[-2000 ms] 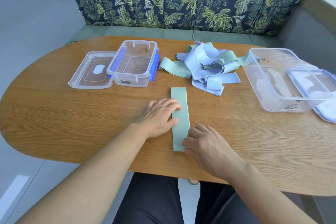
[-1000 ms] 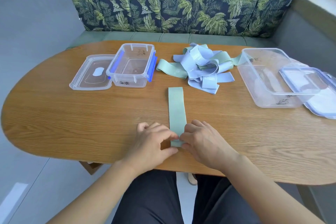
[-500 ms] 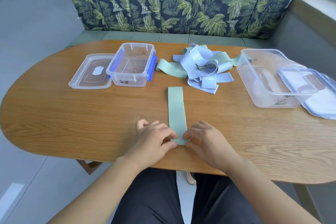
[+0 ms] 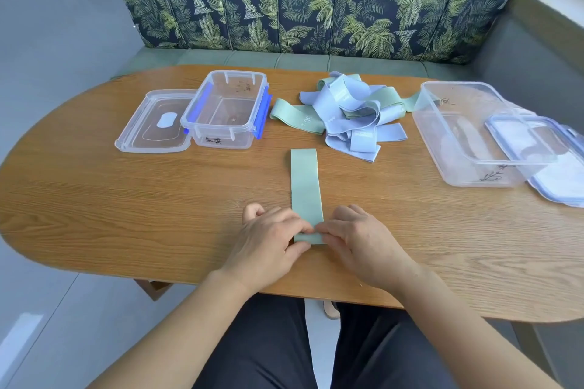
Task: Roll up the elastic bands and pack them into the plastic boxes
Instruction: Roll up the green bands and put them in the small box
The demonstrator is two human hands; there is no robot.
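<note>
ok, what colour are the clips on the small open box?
Blue: the clips run along both long sides of the small box. The head view shows them best.

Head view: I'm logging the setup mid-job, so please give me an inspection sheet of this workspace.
Surface: oval wooden table.
Job's things: green band lies flat, near end turned over; tangled pile of green and lilac bands; small box and large box, both open.
Clutter: small lid beside its box; large lid against its box.
Grippers: left hand and right hand pinch the band's near end.
Cables: nothing seen.
Surroundings: leaf-print sofa behind.
</note>
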